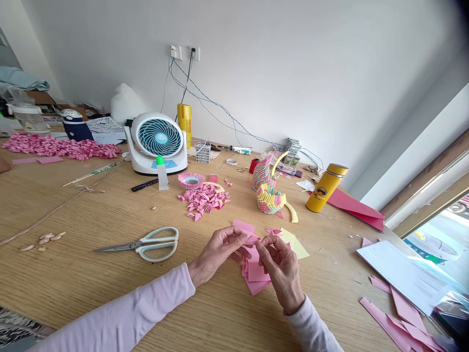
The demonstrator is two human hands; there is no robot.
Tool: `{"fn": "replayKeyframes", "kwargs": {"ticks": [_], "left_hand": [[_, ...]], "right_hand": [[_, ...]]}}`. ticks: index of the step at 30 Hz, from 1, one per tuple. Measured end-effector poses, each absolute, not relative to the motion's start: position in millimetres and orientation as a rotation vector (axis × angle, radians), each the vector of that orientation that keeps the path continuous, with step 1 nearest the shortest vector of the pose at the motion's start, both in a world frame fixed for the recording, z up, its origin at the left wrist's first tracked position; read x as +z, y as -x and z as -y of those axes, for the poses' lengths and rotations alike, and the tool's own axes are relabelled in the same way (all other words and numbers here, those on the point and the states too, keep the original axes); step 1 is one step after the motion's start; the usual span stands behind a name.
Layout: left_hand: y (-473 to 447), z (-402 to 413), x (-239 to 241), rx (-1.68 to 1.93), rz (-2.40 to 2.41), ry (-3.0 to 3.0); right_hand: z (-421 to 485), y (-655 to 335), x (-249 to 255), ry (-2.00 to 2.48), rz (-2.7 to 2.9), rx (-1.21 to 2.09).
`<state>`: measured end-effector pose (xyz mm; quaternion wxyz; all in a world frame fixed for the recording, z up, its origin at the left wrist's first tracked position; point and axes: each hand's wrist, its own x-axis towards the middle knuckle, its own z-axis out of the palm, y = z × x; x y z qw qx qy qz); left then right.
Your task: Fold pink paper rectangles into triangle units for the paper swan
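Both hands meet over the wooden table [73, 274] and pinch one small pink paper piece [252, 239] between them. My left hand [220, 252] has its fingers curled on the piece's left side. My right hand [280, 269] grips the right side with thumb and fingers. Under the hands lies a loose stack of pink paper rectangles [256, 276], with one more pink sheet [244, 226] just behind and a pale yellow sheet [295, 243] to the right. A pile of folded pink paper triangles [203, 199] sits further back.
Scissors [144, 244] lie left of my hands. Behind stand a small desk fan [158, 142], a glue bottle [161, 173], a black pen [144, 185], folded-paper models [269, 193] and a yellow flask [324, 188]. Pink strips [399, 318] and a white sheet [403, 276] lie at right. A large pink heap [58, 145] sits far left.
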<state>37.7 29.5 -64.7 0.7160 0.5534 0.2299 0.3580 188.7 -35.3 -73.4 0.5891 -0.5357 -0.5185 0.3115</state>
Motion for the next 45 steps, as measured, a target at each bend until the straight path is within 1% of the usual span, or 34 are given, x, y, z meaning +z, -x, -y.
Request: {"fn": "replayKeyframes", "kwargs": {"ticks": [8, 14, 26, 32, 35, 41, 43, 45], "left_hand": [[-36.1, -35.0, -67.7, 0.861, -0.564, -1.062], [-38.1, -31.5, -65.8, 0.849, -0.563, -1.138], [-38.2, -34.2, -68.6, 0.901, -0.595, -1.200], [-39.7, -32.3, -69.2, 0.887, -0.565, -1.261], [-37.7, -34.9, -69.1, 0.867, -0.572, -1.198], [-31.4, -38.9, -70.2, 0.631, -0.478, -1.019], [-31.5, -37.3, -70.5, 0.545, -0.445, -1.037], [-32.6, -34.9, -70.2, 0.513, -0.441, -1.097]], "right_hand": [[33.8, -184.4, -75.7, 1.197, 0.977, 0.886], [30.4, -180.6, -78.8, 1.176, 0.851, 0.938], [36.1, -179.0, -79.1, 1.118, 1.001, 1.022], [31.4, -180.0, -80.9, 1.077, 1.047, 0.929], [33.1, -186.6, -78.5, 1.113, 1.178, 0.871], [37.8, -201.1, -67.5, 1.149, 1.710, 0.428], [36.7, -202.6, -66.9, 1.153, 1.766, 0.353], [34.9, -203.2, -68.7, 1.210, 1.711, 0.308]]}}
